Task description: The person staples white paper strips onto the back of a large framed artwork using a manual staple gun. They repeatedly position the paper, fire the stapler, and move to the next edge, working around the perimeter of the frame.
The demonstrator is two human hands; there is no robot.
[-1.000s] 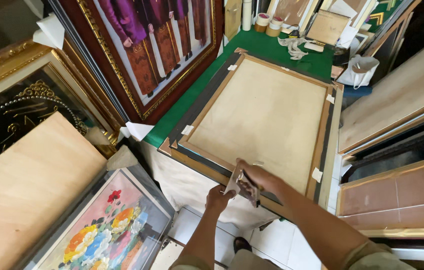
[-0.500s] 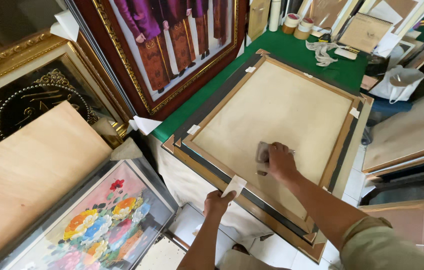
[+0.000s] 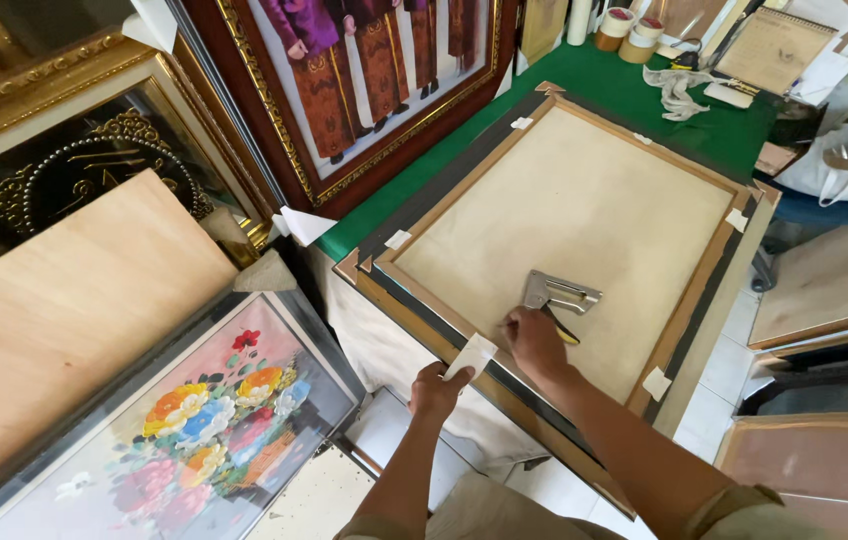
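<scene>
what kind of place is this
Probably a picture-framing workshop: a frame lies face down on the green table with a staple gun on its backing, framed pictures lean around, and tape rolls sit nearby.

Two bare arms and an olive-green shirt, as I see them from the head camera.

I see my left hand (image 3: pixel 437 390) and my right hand (image 3: pixel 534 342) without gloves, rings or a watch. Both forearms are uncovered up to the elbow. At the bottom edge, a short sleeve of olive-green cloth shows on the right arm, with a folded hem. A little of the same cloth shows on the left side. Between the arms I see light khaki cloth, maybe trousers, but I cannot tell surely.
</scene>
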